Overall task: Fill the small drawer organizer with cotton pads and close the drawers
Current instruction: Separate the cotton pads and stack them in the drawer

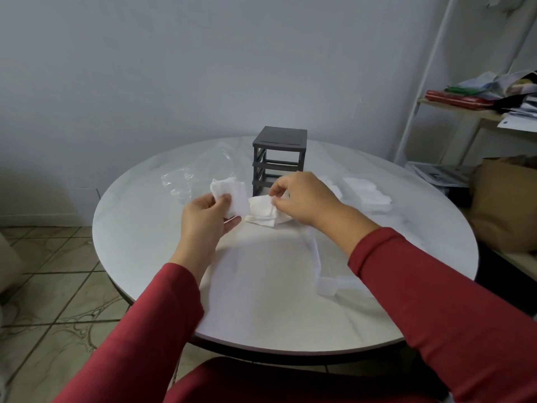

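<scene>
In front of the dark grey plastic drawer frame [279,141], the left hand [203,225] grips white square cotton pads [229,191]. The right hand [308,199] pinches more; stack them neatly.

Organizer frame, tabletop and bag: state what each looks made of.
Frame: matte dark grey, moulded struts, probably plastic. Tabletop: glossy white, faint veins; marble-look, stone or laminate. Bag: clear, crinkled, shiny film; thin plastic.

Glossy table [145,228], soft cotton pads [229,193]

Organizer frame [279,158] behind cotton pads [263,210].
</scene>
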